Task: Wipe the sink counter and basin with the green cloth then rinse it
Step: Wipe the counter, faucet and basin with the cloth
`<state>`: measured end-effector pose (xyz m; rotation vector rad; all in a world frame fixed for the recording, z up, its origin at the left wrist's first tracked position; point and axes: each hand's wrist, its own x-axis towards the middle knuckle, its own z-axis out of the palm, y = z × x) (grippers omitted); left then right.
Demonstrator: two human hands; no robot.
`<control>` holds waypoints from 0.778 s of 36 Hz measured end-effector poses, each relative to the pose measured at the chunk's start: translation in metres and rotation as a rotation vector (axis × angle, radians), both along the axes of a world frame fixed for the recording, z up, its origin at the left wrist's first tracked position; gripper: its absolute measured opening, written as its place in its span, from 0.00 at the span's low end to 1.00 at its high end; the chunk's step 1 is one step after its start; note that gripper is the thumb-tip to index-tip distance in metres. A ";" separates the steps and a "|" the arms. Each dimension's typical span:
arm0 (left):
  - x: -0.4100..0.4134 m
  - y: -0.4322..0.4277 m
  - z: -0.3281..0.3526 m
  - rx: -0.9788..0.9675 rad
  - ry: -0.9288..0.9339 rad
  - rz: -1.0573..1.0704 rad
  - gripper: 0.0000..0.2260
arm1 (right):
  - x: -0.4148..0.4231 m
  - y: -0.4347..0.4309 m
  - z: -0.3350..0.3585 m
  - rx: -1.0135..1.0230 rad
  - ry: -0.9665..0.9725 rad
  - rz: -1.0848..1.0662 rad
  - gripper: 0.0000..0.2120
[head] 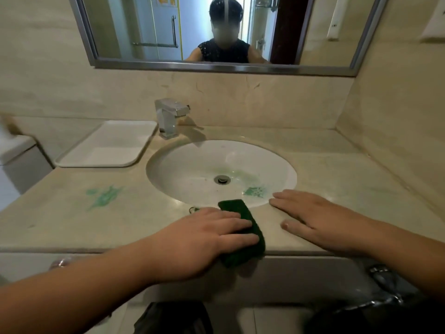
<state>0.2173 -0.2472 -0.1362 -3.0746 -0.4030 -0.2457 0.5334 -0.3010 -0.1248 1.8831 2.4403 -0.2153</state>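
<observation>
A dark green cloth (243,232) lies folded on the front edge of the beige counter (337,169), part of it hanging over the edge. My left hand (207,235) presses flat on the cloth with its fingers over it. My right hand (310,213) rests palm down on the counter just right of the cloth, fingers apart, holding nothing. The white oval basin (192,160) sits just behind both hands, with green smears (255,191) near its front right wall and around the drain (222,179). Another green smear (103,196) marks the counter at the left.
A chrome tap (168,116) stands behind the basin at its left. A white tray (106,145) lies on the counter's back left. A mirror (216,32) hangs on the wall above, showing a person. Chrome cabinet knobs (60,263) sit below the counter edge.
</observation>
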 end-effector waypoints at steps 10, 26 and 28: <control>0.045 0.004 0.001 -0.089 0.176 0.133 0.24 | 0.013 0.005 -0.020 0.011 0.017 0.000 0.33; 0.023 0.026 0.015 -0.085 0.014 0.250 0.27 | 0.011 0.005 -0.017 -0.031 0.057 0.004 0.41; 0.025 0.018 0.008 0.010 0.069 0.154 0.27 | 0.013 0.006 -0.019 -0.023 0.054 0.009 0.39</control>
